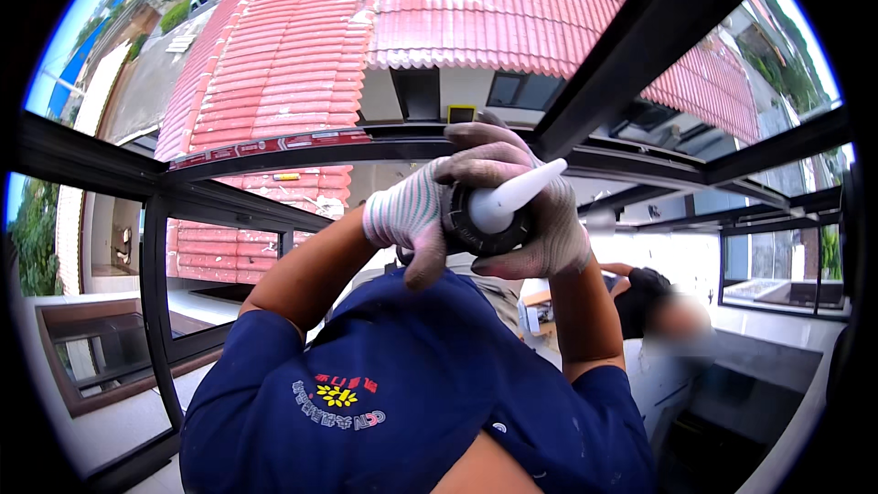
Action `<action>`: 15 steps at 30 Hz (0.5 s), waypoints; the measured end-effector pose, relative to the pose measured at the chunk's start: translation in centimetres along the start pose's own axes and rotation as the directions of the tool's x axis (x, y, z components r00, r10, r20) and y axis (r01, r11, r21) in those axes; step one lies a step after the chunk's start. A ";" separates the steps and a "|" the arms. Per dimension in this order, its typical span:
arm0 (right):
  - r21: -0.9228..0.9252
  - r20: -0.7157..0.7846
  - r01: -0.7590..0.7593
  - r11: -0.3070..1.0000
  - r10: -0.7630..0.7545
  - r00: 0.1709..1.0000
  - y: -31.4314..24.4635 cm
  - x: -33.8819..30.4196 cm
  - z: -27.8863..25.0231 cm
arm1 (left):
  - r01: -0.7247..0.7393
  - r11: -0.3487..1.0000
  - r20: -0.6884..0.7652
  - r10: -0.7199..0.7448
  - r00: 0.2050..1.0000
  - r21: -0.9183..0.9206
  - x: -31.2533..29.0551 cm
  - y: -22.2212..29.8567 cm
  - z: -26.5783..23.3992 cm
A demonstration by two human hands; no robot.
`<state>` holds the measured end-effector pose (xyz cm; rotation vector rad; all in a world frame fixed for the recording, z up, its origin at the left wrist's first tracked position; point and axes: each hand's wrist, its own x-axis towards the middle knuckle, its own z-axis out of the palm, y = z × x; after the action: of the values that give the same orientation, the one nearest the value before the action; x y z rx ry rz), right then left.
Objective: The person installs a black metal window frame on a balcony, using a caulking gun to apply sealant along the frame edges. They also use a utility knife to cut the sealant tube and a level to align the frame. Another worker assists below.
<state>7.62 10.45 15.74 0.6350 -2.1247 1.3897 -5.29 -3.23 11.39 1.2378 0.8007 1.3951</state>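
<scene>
A caulking gun [476, 225] is raised in front of my chest, its round black front collar facing up toward me. From the collar a white cone-shaped nozzle [517, 194] sticks out, tilted up to the right. My left hand [416, 206], in a pale knit glove with grey palm coating, is closed around the collar's left and upper side, thumb below. My right hand [553, 238], in a matching glove, wraps the right and lower side of the collar. The rest of the gun is mostly hidden behind the collar and my hands.
Dark metal frame bars [302, 152] run just beyond my hands, with a thick beam [640, 46] slanting up right. Outside lies a red tiled roof [274, 55]. A small orange-yellow object [286, 177] lies near the bar. At right, another person [645, 297] bends by a white surface.
</scene>
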 end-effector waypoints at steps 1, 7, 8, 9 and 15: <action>0.009 -0.043 -0.012 1.000 0.013 0.999 0.0 0.2 0.3 | -0.068 0.988 -0.029 0.073 0.997 0.137 0.3 0.7 0.0; 0.309 -0.347 -0.409 0.859 0.502 0.792 -1.6 1.0 4.8 | -0.203 0.962 -0.282 0.249 0.927 0.182 -0.6 -0.1 -0.8; 0.353 -0.370 -0.376 0.857 0.497 0.785 -1.6 1.3 5.2 | -0.133 0.991 -0.322 0.130 0.938 0.012 -0.9 0.6 -0.2; 0.288 -0.373 -0.395 0.872 0.482 0.793 -1.4 1.4 5.6 | -0.188 0.982 -0.270 0.180 0.946 -0.003 -1.4 -1.2 -1.4; 0.170 -0.104 -0.395 0.903 0.416 0.904 -0.5 0.6 3.4 | -0.213 0.971 -0.220 0.184 0.958 -0.113 -2.6 0.1 -0.4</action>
<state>6.87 7.07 15.31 0.1351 -2.1345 1.7669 -5.91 -5.68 10.72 1.1018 0.7235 1.7367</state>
